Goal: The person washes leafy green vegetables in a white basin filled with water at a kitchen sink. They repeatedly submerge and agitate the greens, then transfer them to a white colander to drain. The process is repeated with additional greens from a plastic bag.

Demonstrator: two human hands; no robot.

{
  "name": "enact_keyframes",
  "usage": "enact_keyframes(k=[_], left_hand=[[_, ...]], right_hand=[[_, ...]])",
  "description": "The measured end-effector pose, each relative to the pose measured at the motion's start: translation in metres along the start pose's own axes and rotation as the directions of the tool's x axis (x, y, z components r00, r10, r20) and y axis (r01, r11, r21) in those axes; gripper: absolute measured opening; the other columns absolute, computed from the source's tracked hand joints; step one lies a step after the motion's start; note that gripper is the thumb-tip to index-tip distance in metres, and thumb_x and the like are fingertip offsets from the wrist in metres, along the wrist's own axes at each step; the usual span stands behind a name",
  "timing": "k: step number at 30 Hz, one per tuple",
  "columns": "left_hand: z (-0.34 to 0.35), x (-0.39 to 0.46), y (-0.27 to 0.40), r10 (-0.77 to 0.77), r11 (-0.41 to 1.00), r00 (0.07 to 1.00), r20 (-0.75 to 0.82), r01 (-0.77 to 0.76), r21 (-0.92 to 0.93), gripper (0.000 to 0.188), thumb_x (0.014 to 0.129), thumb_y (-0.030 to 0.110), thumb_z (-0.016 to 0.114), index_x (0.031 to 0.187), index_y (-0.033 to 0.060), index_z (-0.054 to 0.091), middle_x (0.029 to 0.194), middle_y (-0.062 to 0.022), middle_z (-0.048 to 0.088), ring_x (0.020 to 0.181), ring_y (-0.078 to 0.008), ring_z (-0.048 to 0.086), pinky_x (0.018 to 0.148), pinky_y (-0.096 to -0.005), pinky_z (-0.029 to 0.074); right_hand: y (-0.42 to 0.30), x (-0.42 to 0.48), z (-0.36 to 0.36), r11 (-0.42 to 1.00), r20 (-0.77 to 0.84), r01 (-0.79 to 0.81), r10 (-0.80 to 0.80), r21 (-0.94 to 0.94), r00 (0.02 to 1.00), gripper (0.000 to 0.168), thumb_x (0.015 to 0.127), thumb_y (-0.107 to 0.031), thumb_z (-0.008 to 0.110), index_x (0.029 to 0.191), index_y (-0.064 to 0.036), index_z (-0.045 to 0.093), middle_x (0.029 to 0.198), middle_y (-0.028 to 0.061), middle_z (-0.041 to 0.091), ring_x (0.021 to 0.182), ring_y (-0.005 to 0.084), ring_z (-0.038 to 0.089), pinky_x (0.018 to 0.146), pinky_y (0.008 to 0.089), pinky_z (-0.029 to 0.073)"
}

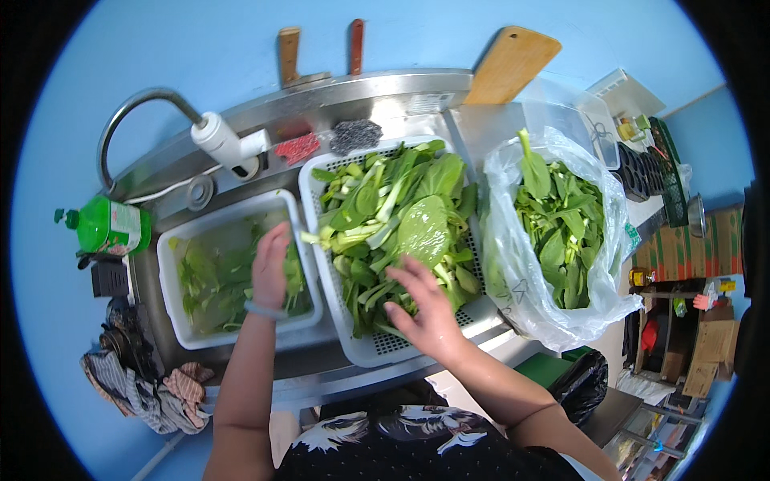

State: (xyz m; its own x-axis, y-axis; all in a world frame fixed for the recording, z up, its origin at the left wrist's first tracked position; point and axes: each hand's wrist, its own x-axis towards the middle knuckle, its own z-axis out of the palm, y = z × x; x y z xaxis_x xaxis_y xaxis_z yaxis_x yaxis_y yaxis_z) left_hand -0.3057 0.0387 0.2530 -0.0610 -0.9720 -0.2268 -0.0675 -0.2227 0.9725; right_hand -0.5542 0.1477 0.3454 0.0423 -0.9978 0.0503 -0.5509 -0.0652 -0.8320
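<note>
My left hand [270, 267], with a pale band at the wrist, is over the right side of a white plastic basin [168, 288] of cloudy water with leafy greens [201, 270] in it. I see nothing in its fingers. To the right, a white perforated basket [355, 355] is heaped with green leafy vegetables [424, 231]. My right hand [424, 309] is at the near part of this heap, fingers apart, with no leaf gripped; whether the fingertips touch the leaves I cannot tell. A clear plastic bag [502, 270] full of more greens [568, 234] stands open to the right of the basket.
A white tap head [219, 141] hangs behind the basin. Scouring pads [355, 136] lie behind the basket. A green bottle [90, 225] and cloths [144, 394] are at the left. Two wooden-handled tools [289, 55] and a wooden cutting board [511, 65] stand along the back.
</note>
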Motion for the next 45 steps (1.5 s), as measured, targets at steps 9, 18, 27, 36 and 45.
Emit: enact_keyframes(k=[9, 18, 27, 36, 45], left_hand=[[-0.122, -0.078, -0.150, -0.719, 0.184, 0.680, -0.145, -0.015, -0.983, 0.052, 0.086, 0.040, 0.045, 0.130, 0.0134, 0.041, 0.136, -0.0155, 0.037, 0.121, -0.0348, 0.039, 0.100, -0.0519, 0.032], [-0.151, -0.025, -0.155, -0.848, 0.170, 0.515, -0.127, 0.037, -0.985, 0.079, 0.079, 0.071, 0.032, 0.139, 0.0200, 0.032, 0.143, -0.0090, 0.031, 0.128, -0.0370, 0.030, 0.100, -0.0612, 0.024], [-0.204, 0.009, -0.202, -0.674, 0.241, 0.705, -0.222, -0.075, -0.968, 0.069, 0.082, 0.061, 0.044, 0.137, 0.0199, 0.034, 0.140, -0.0101, 0.034, 0.128, -0.0353, 0.031, 0.099, -0.0606, 0.025], [-0.307, 0.032, -0.206, 0.093, 0.868, 0.737, -0.669, 0.269, 0.417, 0.066, 0.081, 0.044, 0.059, 0.136, 0.0171, 0.035, 0.140, -0.0240, 0.025, 0.122, -0.0417, 0.034, 0.098, -0.0494, 0.032], [-0.295, 0.095, -0.192, -0.404, 0.720, 0.830, -0.384, 0.548, 0.426, 0.091, 0.071, 0.069, 0.054, 0.141, 0.0159, 0.030, 0.147, -0.0206, 0.012, 0.135, -0.0375, 0.015, 0.107, -0.0464, 0.021]], right_hand=[[0.014, 0.031, 0.252, -0.236, 0.821, -0.824, 0.410, 0.515, 0.396, 0.060, 0.087, -0.036, 0.055, 0.137, -0.017, 0.028, 0.135, 0.0170, 0.033, 0.118, 0.0277, 0.039, 0.095, 0.0377, 0.038], [0.040, 0.083, 0.356, -0.442, 0.834, -0.754, 0.492, 0.485, 0.248, 0.079, 0.084, -0.069, 0.029, 0.140, -0.013, 0.026, 0.145, 0.0142, 0.025, 0.131, 0.0354, 0.027, 0.104, 0.0554, 0.022], [0.074, 0.137, 0.403, -0.110, 0.715, -0.771, 0.475, 0.627, 0.514, 0.073, 0.087, -0.061, 0.037, 0.140, -0.014, 0.024, 0.144, 0.0134, 0.026, 0.130, 0.0359, 0.028, 0.104, 0.0557, 0.022], [0.071, 0.128, 0.379, 0.262, 0.231, -0.701, 0.820, 0.663, 0.524, 0.073, 0.086, -0.039, 0.053, 0.143, -0.022, 0.009, 0.142, 0.0148, 0.024, 0.122, 0.0345, 0.035, 0.095, 0.0542, 0.031], [0.072, 0.136, 0.397, 0.192, 0.380, -0.785, 0.791, 0.590, 0.479, 0.079, 0.087, -0.055, 0.044, 0.144, -0.018, 0.004, 0.149, 0.0104, 0.009, 0.133, 0.0335, 0.019, 0.101, 0.0612, 0.018]])
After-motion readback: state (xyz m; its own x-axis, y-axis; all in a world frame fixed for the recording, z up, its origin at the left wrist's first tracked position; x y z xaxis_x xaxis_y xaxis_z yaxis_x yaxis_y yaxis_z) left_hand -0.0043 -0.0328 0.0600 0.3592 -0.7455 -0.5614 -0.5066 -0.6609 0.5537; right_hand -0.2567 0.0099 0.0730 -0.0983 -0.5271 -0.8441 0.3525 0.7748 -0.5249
